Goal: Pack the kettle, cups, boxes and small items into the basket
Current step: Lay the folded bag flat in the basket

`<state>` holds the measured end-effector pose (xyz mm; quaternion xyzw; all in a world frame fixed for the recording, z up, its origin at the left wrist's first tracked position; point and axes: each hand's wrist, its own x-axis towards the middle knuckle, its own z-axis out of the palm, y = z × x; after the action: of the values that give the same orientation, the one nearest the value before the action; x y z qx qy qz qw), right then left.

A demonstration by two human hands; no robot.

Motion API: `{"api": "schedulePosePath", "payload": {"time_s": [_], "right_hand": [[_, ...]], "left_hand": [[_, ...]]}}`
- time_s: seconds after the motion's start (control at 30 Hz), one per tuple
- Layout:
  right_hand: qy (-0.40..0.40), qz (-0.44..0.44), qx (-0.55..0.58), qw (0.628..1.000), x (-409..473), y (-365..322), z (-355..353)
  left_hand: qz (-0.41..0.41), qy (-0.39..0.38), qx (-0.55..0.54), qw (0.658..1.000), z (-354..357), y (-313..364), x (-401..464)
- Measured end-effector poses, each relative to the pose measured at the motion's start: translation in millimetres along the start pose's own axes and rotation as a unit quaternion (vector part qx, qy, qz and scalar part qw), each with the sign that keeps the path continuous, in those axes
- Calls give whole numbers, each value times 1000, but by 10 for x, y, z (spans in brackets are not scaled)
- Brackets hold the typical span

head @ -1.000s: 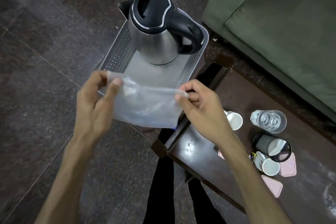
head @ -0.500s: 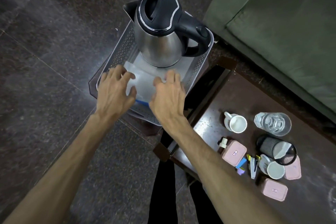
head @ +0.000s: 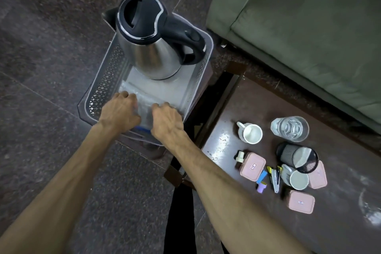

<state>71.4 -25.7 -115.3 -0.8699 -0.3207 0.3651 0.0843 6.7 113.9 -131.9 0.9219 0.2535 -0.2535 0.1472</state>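
The clear plastic bag (head: 144, 97) lies flat on the basket (head: 103, 86) floor, near end, in front of the kettle (head: 152, 41). I press it level so later items sit flat. Left hand (head: 119, 112) and right hand (head: 167, 119) rest on it, fingers curled downward, bag beneath the fingertips; cups and boxes wait on the bench (head: 226, 134).

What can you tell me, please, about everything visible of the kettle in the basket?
The kettle is an electric jug type with a shiny steel body, a black plastic lid edged by a silver ring, a black spout at its left and a thick black loop handle at its right. The lid is closed. It stands upright on the floor of the grey perforated basket, at the far end. Neither hand touches it; both are down at the near end on a clear plastic bag.
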Motion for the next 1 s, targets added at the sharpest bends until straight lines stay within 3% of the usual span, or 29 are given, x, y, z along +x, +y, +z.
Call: {"api": "schedulePosePath", "payload": {"time_s": [0.17, 0.27, 0.47, 0.7, 0.8, 1.0], "right_hand": [[100, -70, 97, 988, -308, 192, -126], [189, -33, 214, 958, -562, 423, -114], [242, 126, 434, 859, -991, 1095, -69], [277, 234, 515, 777, -1588, 2029, 22], [291, 286, 503, 762, -1860, 2370, 83], [279, 399, 362, 795, -2280, 2927, 302]], "left_hand": [[8, 192, -117, 974, 35, 246, -315], [23, 230, -227, 946, 116, 639, -545], [-2, 187, -405, 895, 415, 1606, -894], [48, 109, -386, 915, 915, 2467, -1186], [59, 69, -325, 941, 1133, 2731, -1255], [71, 20, -209, 975, 1473, 3066, -1251]]}}
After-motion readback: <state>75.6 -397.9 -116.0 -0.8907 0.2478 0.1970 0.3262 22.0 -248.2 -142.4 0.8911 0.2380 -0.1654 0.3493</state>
